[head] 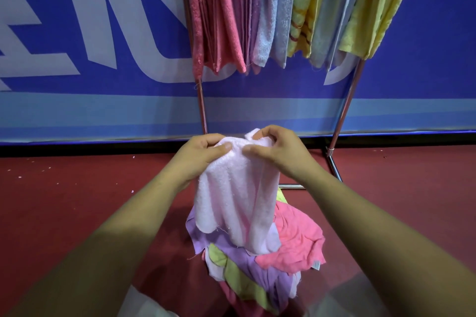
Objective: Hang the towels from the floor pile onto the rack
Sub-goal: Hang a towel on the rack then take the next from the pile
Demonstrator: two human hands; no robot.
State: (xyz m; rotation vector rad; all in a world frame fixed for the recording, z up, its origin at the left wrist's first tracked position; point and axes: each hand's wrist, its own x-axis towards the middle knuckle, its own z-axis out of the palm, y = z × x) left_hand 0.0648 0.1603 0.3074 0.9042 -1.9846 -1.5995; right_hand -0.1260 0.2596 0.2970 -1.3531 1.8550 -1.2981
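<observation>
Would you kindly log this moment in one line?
left hand, right hand: grip pale pink towel | floor pile: more remain | rack: hung towels

Towel (237, 188) above floor pile (291, 242); rack (342, 116) behind, prob. touching banner (108, 100).

body: person, head view | left forearm (116, 226): bare, lower left of frame | right forearm (373, 213): bare, lower right | left hand (199, 159): bare, short thumbnail | right hand (278, 152): bare | clothing: whitish garment (146, 302) at bottom edge, left of centre, kind unclear
</observation>
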